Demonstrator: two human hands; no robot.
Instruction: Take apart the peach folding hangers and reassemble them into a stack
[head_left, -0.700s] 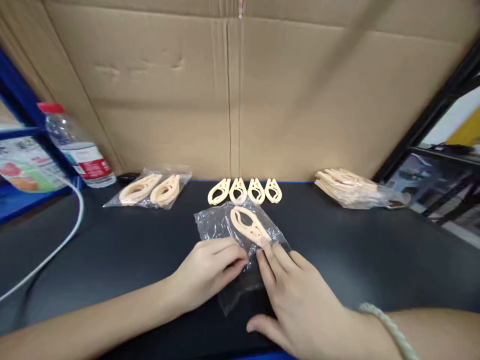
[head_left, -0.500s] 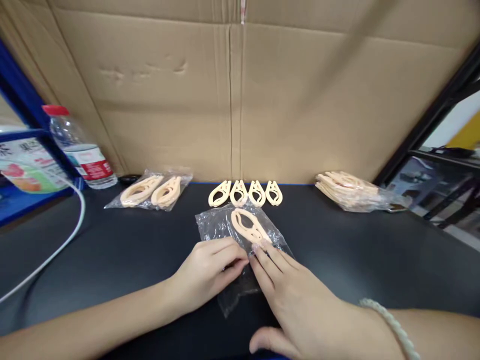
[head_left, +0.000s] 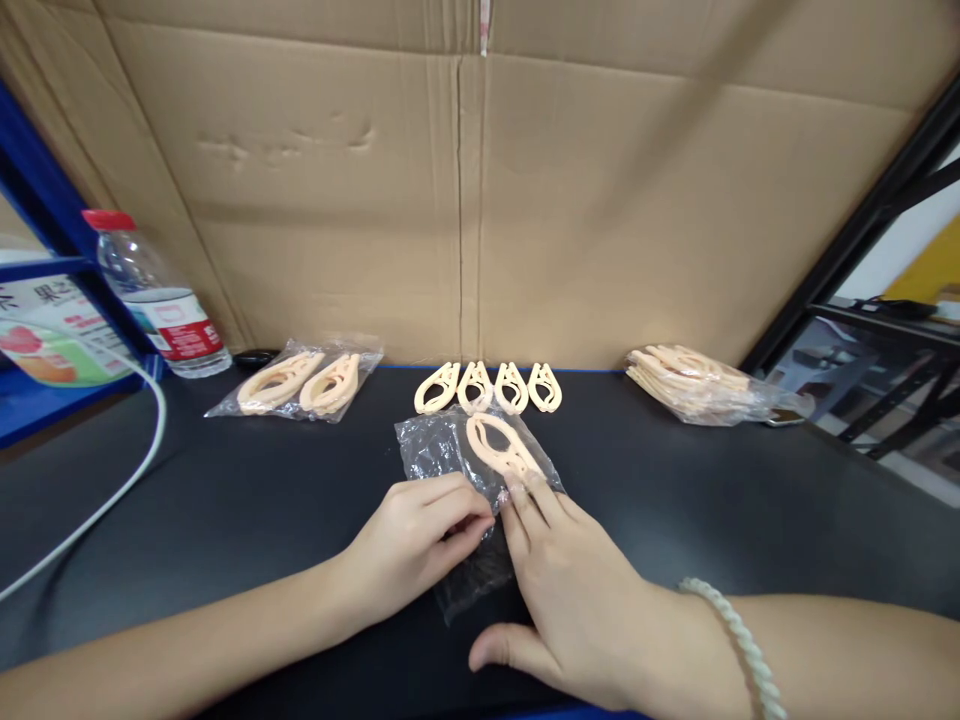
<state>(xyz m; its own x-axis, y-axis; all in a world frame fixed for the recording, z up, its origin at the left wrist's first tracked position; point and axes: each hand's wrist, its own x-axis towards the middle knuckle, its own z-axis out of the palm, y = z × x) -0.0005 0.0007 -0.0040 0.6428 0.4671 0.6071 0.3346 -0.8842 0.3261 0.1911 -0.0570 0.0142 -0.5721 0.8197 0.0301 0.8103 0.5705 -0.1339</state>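
A clear plastic bag [head_left: 431, 447] lies on the black table in front of me, with a cream folding hanger [head_left: 496, 440] inside it or on it; I cannot tell which. My left hand [head_left: 427, 540] pinches the bag's near part between thumb and fingers. Flat on the bag rests my right hand [head_left: 574, 590], its fingertips over the narrow end of the hanger and its thumb stretched out to the side. Just beyond the bag, several matching folding hangers [head_left: 545, 388] stand in a row.
Bagged hangers [head_left: 330, 385] lie at the back left, beside a red-capped water bottle [head_left: 176, 320]. A bagged stack of hangers [head_left: 686, 380] sits at the back right. A cardboard wall [head_left: 600, 200] closes off the back. A white cable [head_left: 112, 510] crosses the left side.
My right hand has shifted slightly left and forward over the bag, and its thumb has moved left. My left hand has hardly moved and keeps its pinch.
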